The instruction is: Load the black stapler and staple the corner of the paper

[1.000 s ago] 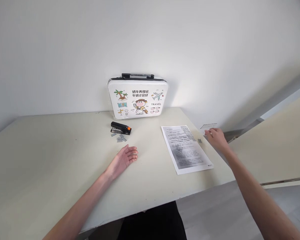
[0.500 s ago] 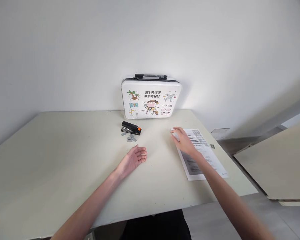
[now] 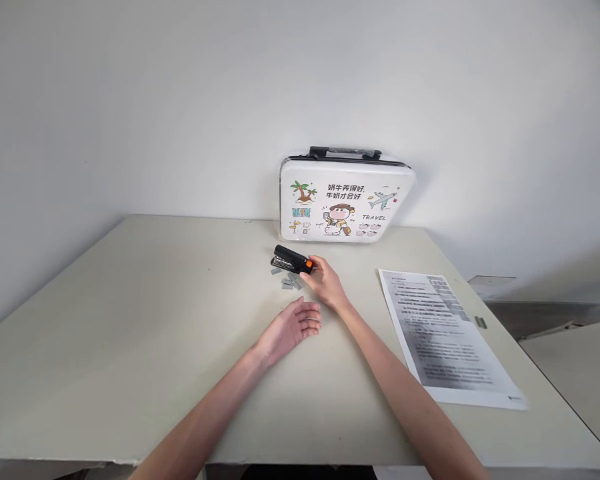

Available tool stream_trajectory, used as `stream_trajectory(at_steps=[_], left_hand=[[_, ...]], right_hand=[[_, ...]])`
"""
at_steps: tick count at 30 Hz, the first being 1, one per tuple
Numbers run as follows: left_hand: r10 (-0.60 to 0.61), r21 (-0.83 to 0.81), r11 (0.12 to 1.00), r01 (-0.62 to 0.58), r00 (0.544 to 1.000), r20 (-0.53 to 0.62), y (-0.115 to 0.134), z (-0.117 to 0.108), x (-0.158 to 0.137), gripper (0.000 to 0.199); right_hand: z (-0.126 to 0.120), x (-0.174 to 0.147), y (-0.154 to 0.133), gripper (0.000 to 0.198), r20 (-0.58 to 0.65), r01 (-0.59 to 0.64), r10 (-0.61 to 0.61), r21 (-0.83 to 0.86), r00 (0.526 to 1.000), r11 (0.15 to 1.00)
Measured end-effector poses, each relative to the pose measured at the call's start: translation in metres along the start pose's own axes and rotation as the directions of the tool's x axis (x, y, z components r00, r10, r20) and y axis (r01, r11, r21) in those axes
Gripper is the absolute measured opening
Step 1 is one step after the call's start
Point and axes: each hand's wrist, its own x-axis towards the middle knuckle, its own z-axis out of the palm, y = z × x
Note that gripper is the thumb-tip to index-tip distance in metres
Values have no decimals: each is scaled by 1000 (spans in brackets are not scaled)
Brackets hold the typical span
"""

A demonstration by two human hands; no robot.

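A black stapler (image 3: 291,259) with an orange end lies on the table in front of the case. My right hand (image 3: 327,283) has its thumb and fingers closed around the stapler's orange end. Just in front of the stapler lie several grey strips of staples (image 3: 290,283), some overlapping. My left hand (image 3: 291,328) rests nearer to me with nothing in it, palm turned inward, fingers loosely curled and apart.
A white case (image 3: 347,203) with cartoon prints and a black handle leans against the wall. On the right of the table (image 3: 130,333) lies a printed sheet of paper (image 3: 440,333). Beside it, near the right edge, is a small grey-green piece (image 3: 481,323).
My right hand has moved left from above the paper to the stapler and taken hold of its orange end. The left hand stays about where it was. The view has turned left.
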Motion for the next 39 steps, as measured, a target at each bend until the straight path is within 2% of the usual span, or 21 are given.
stream_trajectory(at_steps=[7,18,28,33,36,39], left_hand=[[-3,7,1000,3,1000,-3,4,3,0,33],[-15,34,999,15,1000,-13,5,1,1,34],[38,87,996,-33,998,-59,12,-5,1,26],[159,208,968,-140,984,-77,16,-5,0,29],[283,327,916,-234,953,-112,17,-5,0,33],[377,468,839,-279,917,-130,18,-6,1,36]], right_hand=[[1,-2,3,34,-54,-24,23,-24,998,999],[-3,-7,3,32,-120,-46,41,-35,992,998],[-28,-48,-8,29,-231,-132,110,-82,967,988],[-36,-80,-22,29,-290,-205,162,-125,943,971],[-43,-100,-30,31,-277,-220,177,-134,945,966],[-52,-118,-38,33,-241,-226,192,-120,951,967]])
